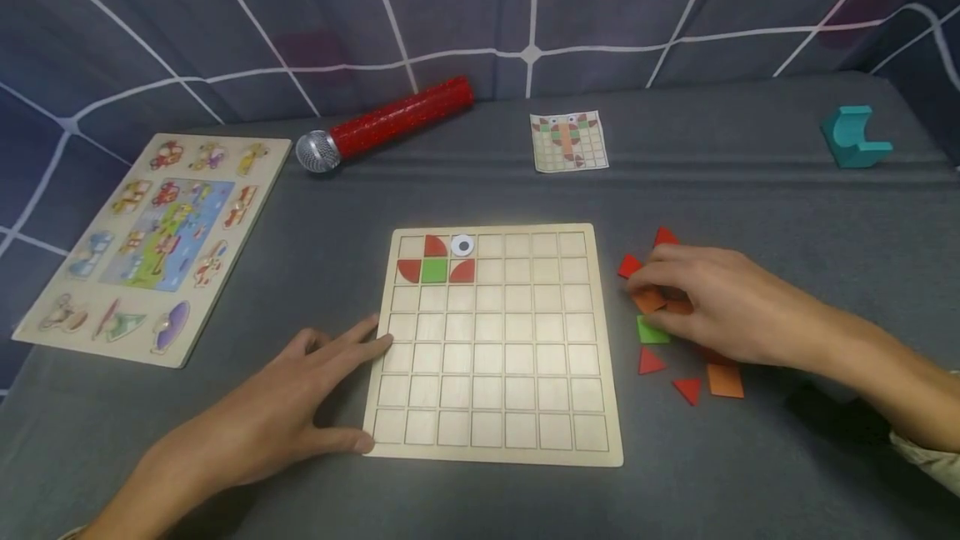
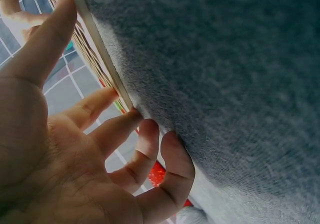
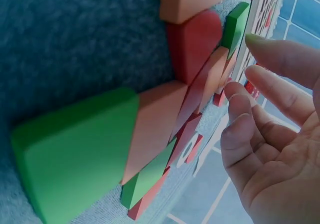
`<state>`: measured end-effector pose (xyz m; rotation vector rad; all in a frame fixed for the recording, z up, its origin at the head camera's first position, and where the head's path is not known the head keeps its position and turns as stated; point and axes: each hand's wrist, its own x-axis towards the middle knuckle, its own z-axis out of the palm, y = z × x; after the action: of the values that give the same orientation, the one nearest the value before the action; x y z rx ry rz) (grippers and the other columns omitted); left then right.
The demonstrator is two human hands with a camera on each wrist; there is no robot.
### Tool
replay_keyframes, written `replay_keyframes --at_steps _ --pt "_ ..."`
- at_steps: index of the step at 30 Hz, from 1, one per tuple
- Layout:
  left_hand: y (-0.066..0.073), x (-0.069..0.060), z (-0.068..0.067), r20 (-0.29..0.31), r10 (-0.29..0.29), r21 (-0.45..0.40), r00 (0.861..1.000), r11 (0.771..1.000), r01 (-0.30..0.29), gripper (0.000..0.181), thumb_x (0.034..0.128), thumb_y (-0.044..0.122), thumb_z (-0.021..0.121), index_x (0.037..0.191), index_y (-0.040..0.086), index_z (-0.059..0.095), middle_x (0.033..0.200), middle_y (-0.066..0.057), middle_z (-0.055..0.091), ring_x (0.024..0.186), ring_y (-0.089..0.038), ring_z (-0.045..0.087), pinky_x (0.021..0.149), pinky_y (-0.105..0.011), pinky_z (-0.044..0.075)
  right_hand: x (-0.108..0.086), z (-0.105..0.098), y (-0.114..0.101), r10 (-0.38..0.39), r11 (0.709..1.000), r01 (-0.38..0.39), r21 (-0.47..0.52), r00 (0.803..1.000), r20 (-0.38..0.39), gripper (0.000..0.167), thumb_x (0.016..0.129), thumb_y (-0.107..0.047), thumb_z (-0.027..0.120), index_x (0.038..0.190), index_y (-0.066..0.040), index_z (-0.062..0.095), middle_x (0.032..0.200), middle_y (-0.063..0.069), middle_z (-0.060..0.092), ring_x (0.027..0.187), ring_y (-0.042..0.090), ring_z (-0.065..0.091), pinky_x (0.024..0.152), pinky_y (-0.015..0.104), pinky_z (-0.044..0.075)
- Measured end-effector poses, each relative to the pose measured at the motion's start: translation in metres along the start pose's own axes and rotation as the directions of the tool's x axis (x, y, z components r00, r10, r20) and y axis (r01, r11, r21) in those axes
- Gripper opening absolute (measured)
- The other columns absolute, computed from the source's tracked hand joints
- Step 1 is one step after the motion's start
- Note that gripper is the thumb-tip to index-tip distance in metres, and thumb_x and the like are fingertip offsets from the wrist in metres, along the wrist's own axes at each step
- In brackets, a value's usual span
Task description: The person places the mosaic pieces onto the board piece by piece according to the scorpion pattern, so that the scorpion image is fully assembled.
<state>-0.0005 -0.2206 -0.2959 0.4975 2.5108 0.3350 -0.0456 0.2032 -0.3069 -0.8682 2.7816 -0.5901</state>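
Note:
A square wooden grid board lies in the middle in the head view. In its upper left cells are red quarter-circles, a green square and an eye disc. The left hand touches the board's left edge, thumb and fingers spread; the left wrist view shows the hand there too. Right of the board, the right hand is over loose pieces: a green piece, an orange square, red triangles. In the right wrist view its fingers are bent, with nothing visible between them.
A puzzle board with vehicle pictures lies at the left. Behind the grid board are a red microphone and a small printed pattern card. A teal holder stands at the back right, before a checked cloth.

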Motion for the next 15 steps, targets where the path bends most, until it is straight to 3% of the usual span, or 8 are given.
replay_keyframes --at_steps 15 --pt "0.0005 0.0005 -0.0004 0.034 -0.019 -0.020 0.999 1.000 0.019 0.098 0.0666 0.072 0.070 0.152 0.037 0.037 0.162 0.004 0.022 0.115 -0.021 0.039 0.082 -0.041 0.045 0.0036 0.0000 0.0049 0.024 1.000 -0.023 -0.012 0.999 0.035 0.034 0.078 -0.001 0.081 0.107 -0.016 0.075 0.096 -0.005 0.060 0.076 0.011 0.051 0.067 0.033 0.046"
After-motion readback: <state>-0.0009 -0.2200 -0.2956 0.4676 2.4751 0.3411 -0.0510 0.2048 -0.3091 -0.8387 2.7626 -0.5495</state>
